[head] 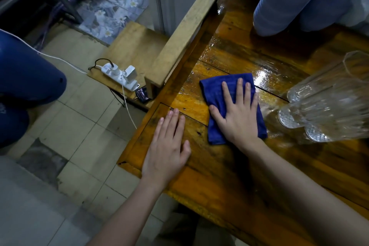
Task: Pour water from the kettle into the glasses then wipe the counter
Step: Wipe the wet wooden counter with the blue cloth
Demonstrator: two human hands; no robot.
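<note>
Head view: your flat, open right hand (238, 118) presses the cloth (217, 94); sweep right through the wet patch (259, 72), clear of the glasses (319, 110).

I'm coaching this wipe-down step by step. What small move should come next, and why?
Probably slide the right hand, pressed flat on the blue cloth, forward and right into the shiny wet patch on the wooden counter, stopping short of the glasses. The left hand lies flat on the counter.
</note>
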